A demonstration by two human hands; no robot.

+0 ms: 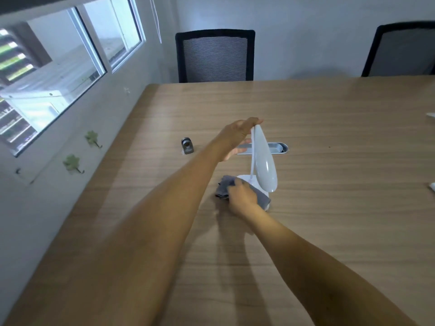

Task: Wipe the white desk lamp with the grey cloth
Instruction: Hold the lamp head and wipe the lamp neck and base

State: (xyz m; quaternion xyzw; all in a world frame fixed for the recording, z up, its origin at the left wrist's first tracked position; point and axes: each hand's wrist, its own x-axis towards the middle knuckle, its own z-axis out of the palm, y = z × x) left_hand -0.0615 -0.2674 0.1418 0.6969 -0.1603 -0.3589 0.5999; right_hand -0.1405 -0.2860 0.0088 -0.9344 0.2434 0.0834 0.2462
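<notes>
While the left hand (237, 137) pinches the top of the lamp (263, 161) head, the right hand (242, 195) presses the cloth (224, 187) on the base, mid-surface (329, 208). Advice: keep the top steadied, rub in short strokes. Base mostly hidden; right fingers blurred, seemingly closed on the cloth.

The desk lamp (263, 158) is white and the cloth (227, 187) is grey. The table (329, 208) shows light brown wood grain. Two chairs (215, 56) have black frames with finely striped grey mesh.
</notes>
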